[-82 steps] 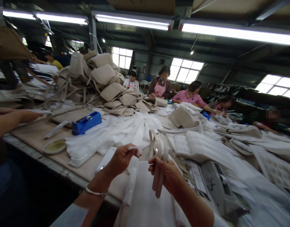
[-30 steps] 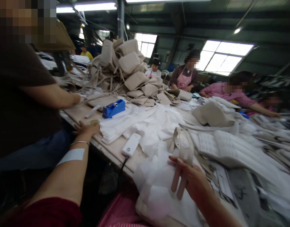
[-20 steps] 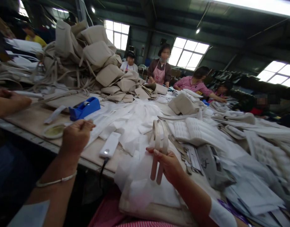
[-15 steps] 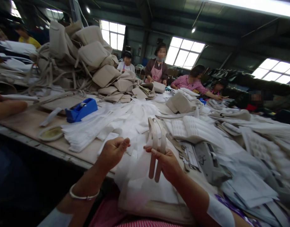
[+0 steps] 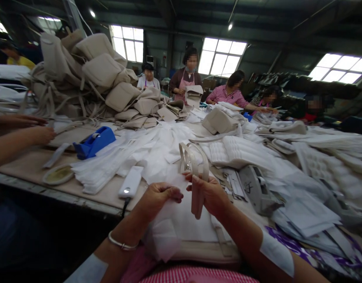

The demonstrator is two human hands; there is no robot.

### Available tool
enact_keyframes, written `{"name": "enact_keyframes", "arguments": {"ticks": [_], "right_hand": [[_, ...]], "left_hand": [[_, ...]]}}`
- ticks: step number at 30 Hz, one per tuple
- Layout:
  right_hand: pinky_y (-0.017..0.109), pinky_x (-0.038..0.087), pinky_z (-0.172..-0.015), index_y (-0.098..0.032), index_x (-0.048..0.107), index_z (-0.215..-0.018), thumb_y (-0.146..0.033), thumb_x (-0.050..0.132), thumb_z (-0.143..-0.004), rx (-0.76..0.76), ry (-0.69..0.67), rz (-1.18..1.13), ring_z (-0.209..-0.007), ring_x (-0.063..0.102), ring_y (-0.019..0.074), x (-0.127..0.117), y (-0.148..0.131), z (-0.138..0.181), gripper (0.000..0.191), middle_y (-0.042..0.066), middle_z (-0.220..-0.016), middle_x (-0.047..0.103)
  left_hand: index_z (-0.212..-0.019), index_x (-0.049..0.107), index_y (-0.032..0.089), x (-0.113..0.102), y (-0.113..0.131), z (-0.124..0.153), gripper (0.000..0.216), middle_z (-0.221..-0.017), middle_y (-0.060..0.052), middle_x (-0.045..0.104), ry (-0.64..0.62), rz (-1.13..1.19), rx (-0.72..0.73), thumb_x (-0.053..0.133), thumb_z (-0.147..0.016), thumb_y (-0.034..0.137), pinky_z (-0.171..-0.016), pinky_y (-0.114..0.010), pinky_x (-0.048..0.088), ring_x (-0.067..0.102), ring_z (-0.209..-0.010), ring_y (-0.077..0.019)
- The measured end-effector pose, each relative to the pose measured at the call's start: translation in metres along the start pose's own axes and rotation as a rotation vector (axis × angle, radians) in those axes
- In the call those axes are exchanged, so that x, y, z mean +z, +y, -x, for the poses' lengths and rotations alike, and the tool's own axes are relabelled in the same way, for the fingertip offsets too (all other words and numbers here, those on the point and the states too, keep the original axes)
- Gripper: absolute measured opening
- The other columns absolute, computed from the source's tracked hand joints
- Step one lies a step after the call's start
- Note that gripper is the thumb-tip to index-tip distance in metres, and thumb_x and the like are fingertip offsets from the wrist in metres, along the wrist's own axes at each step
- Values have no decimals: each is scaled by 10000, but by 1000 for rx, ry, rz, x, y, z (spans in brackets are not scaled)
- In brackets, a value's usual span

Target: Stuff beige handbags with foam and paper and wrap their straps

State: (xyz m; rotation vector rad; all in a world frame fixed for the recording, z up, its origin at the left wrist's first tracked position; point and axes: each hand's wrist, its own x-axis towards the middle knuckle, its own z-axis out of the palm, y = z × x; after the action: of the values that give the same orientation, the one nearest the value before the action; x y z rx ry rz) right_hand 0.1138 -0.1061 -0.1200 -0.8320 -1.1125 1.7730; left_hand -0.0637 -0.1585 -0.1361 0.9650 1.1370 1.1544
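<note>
My right hand (image 5: 212, 192) is closed round a pair of beige straps (image 5: 195, 169) whose loop stands up above my fingers and whose ends hang below them. My left hand (image 5: 157, 198) is closed in a pinch on thin white wrapping fabric (image 5: 169, 224) that drapes over a beige bag on my lap. The two hands almost touch. A white power bank (image 5: 130, 186) with a cable lies on the table just left of my left hand.
A blue tape dispenser (image 5: 94, 142) and a shallow dish (image 5: 57, 175) sit at the table's left. A heap of beige bags (image 5: 104, 78) rises behind. White fabric sheets (image 5: 157, 147) and padded pieces cover the table. Another person's hands (image 5: 36, 131) work at left; several people stand opposite.
My left hand reached out to the dish by the tape dispenser, then came back and now pinches the white fabric beside my right hand. The right hand kept hold of the straps.
</note>
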Motion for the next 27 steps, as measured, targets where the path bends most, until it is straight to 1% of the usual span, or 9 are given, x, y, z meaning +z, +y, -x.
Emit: {"name": "enact_keyframes", "arguments": {"ticks": [2,4,6,10,13,18,21,25,27], "right_hand": [[258,517,-581,-150,722,-839,-401,750,-741,27,29,-41,-623,614,134,-3,-3,0,271,53,-825,692],[236,473,-483,-144,705,-859,-416,763,-723,74,33,-81,-513,569,119,-3,-3,3,310,0,-633,618],[208,414,-418,-136,688,-844,-425,771,-714,92,28,-83,-438,505,90,-1,0,6,328,-28,-554,563],[203,407,-430,-123,662,-758,-427,743,-750,50,7,-40,-457,512,86,0,2,10,314,-9,-559,578],[207,422,-441,-128,666,-834,-424,757,-733,50,37,-104,-502,545,96,-3,-3,10,326,-6,-640,597],[164,214,-368,-124,636,-875,-449,783,-693,124,24,-116,-390,338,24,-5,-6,10,400,-63,-558,478],[174,165,-372,-125,616,-816,-369,814,-654,125,-1,-18,-378,261,23,-2,-1,10,354,-96,-470,393],[185,148,-370,-152,559,-697,-310,796,-642,114,78,40,-365,248,27,0,3,8,290,-104,-433,362],[191,165,-375,-153,557,-668,-316,788,-638,111,83,81,-371,270,33,2,4,8,285,-94,-432,382]], "left_hand": [[-684,750,146,2,0,4,219,-685,-74,727,65,-40,13,735,-735,358,-694,-278,486,636,-658,-170],[-645,730,155,6,1,6,191,-664,-47,711,99,-41,16,754,-710,334,-656,-256,468,610,-629,-149],[-618,709,159,10,0,7,183,-648,-28,697,118,-18,10,773,-686,316,-625,-238,449,587,-607,-132],[-591,676,152,16,-7,5,211,-609,-10,673,172,19,36,799,-653,312,-615,-226,433,564,-586,-115],[-589,622,155,18,-14,5,269,-562,18,628,237,84,14,823,-620,333,-562,-220,415,528,-535,-101],[-614,575,165,23,-17,7,323,-535,50,571,267,130,21,821,-632,374,-529,-204,394,495,-506,-83],[-615,586,162,28,-17,8,327,-532,54,567,238,85,35,824,-635,385,-520,-198,388,485,-495,-74],[-754,643,176,26,-16,9,316,-694,9,692,174,211,-15,854,-595,348,-623,-263,489,617,-610,-140],[-846,666,182,23,-13,9,392,-801,-18,728,150,298,-15,879,-550,326,-695,-307,519,663,-708,-183]]}}
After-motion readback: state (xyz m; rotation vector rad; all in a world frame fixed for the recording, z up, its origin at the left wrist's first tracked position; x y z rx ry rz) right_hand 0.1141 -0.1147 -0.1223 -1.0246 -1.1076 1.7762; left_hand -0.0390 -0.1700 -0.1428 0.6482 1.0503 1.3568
